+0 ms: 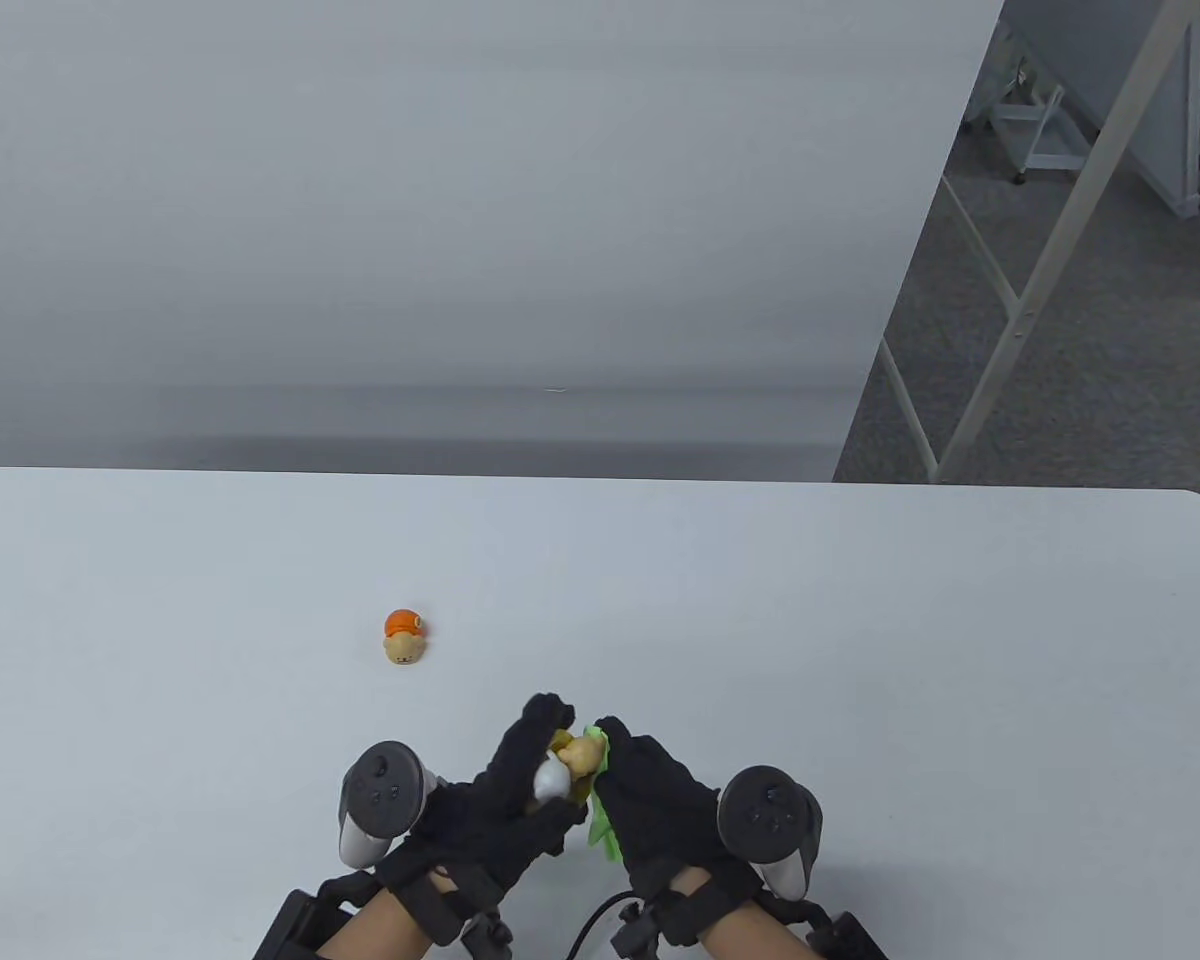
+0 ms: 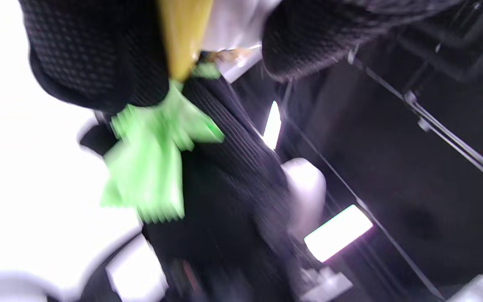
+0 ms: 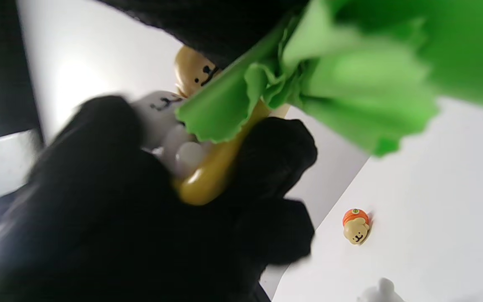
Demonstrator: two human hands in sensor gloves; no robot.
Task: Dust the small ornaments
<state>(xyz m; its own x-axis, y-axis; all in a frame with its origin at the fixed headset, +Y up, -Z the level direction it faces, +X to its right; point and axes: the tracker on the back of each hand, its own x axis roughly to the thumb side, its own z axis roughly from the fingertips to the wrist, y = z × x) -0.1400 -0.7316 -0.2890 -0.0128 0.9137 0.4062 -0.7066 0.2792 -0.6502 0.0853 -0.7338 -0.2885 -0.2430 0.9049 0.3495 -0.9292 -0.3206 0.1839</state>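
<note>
My left hand [image 1: 525, 780] grips a small yellow, tan and white ornament [image 1: 568, 765] a little above the table's front middle. My right hand [image 1: 650, 790] holds a green cloth [image 1: 602, 835] and presses it against the ornament. In the right wrist view the cloth [image 3: 350, 71] covers the ornament's top, and its tan face and yellow body [image 3: 208, 176] show between the left hand's fingers [image 3: 275, 155]. In the left wrist view, blurred, the cloth [image 2: 149, 167] hangs below the yellow part [image 2: 183, 37]. A second ornament [image 1: 404, 636], tan with an orange cap, lies on the table to the left; it also shows in the right wrist view [image 3: 355, 225].
The white table [image 1: 860, 640] ends at a far edge with a grey wall behind. A metal frame [image 1: 1040, 250] and carpeted floor lie beyond the table's right back corner. A white object's tip [image 3: 382, 291] shows at the right wrist view's bottom edge.
</note>
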